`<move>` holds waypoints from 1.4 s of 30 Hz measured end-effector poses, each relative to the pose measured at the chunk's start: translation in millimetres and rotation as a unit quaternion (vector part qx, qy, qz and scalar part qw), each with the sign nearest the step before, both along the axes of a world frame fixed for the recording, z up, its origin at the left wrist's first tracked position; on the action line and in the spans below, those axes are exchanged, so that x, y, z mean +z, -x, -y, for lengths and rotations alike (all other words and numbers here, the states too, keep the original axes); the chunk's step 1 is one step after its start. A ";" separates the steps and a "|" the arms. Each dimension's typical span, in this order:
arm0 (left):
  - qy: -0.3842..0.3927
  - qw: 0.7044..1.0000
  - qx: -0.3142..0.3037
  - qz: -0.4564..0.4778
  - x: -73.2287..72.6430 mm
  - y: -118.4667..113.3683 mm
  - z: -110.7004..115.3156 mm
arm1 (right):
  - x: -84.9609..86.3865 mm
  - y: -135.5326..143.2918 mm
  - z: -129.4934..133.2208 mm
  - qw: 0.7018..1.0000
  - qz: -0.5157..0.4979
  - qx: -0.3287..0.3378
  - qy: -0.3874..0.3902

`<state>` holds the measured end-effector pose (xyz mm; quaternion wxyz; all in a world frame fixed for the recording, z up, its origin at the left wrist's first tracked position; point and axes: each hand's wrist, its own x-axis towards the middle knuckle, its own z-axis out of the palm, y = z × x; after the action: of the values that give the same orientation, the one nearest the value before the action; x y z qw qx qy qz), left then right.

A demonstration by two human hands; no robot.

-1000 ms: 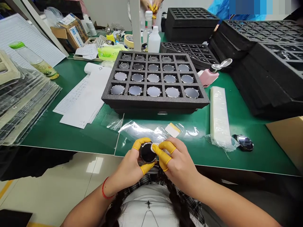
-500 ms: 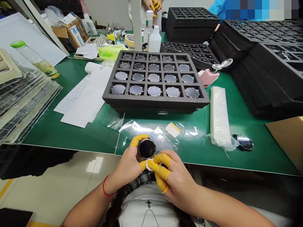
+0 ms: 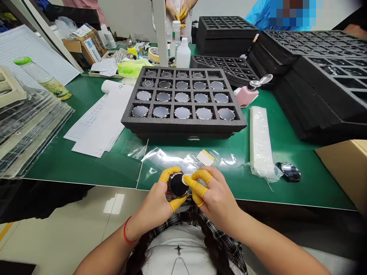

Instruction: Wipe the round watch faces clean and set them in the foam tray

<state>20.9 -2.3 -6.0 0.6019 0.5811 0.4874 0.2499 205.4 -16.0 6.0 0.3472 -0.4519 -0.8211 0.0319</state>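
Note:
My left hand [image 3: 161, 194], with yellow finger cots, holds a round black watch face [image 3: 178, 185] by its metal rim, its dark side facing up. Pinched in the yellow-covered fingers of my right hand [image 3: 210, 191] is a small white pad [image 3: 185, 180], which touches the upper right part of the face. Beyond both hands stands a black foam tray [image 3: 183, 121] whose compartments hold several round watch faces. A small white and yellow card [image 3: 205, 157] lies on clear film between the tray and my hands.
On the right are a white wrapped stack [image 3: 260, 141], another watch face [image 3: 290, 172], a pink bottle [image 3: 247, 93] and a cardboard box [image 3: 344, 164]. Papers [image 3: 96, 126] and stacked plastic trays [image 3: 31, 130] lie left. A person's gloved hands [image 3: 183, 14] show across the table.
My right hand has moved up with the white pad, from below the watch face onto its upper right part. My left thumb now shows along the lower rim. The view has shifted slightly.

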 end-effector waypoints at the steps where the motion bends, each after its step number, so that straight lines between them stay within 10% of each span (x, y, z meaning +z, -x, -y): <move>1: 0.002 1.000 0.004 0.000 -0.1 -0.5 -0.3 | -0.9 -0.7 1.6 1.000 0.000 -0.002 0.001; 15: 0.058 0.995 0.053 0.070 4.6 -11.0 -6.1 | 2.5 -20.3 17.7 0.989 -0.126 0.027 0.078; 19: 0.077 0.988 0.094 0.091 11.3 -9.4 -7.1 | -13.4 -34.2 5.2 0.989 -0.109 -0.084 0.056; 23: 0.083 0.980 0.119 0.138 13.5 -4.7 -7.7 | -32.9 -29.3 4.8 0.981 -0.121 -0.055 0.139; 31: 0.042 0.963 0.172 0.202 13.1 6.8 -19.5 | -26.7 -10.5 11.6 0.864 -0.247 -0.002 0.438; 36: 0.080 0.966 0.119 0.215 12.2 10.6 -14.9 | -17.7 -12.1 3.4 0.829 -0.292 -0.030 0.477; 42: 0.140 0.966 0.060 0.207 10.5 8.3 -5.1 | -10.2 -13.9 0.3 0.865 -0.253 -0.009 0.434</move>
<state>12.7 2.8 4.5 0.7488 0.3966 0.4163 0.3298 219.3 -16.3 -4.2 0.3120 -0.5412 -0.6041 0.4948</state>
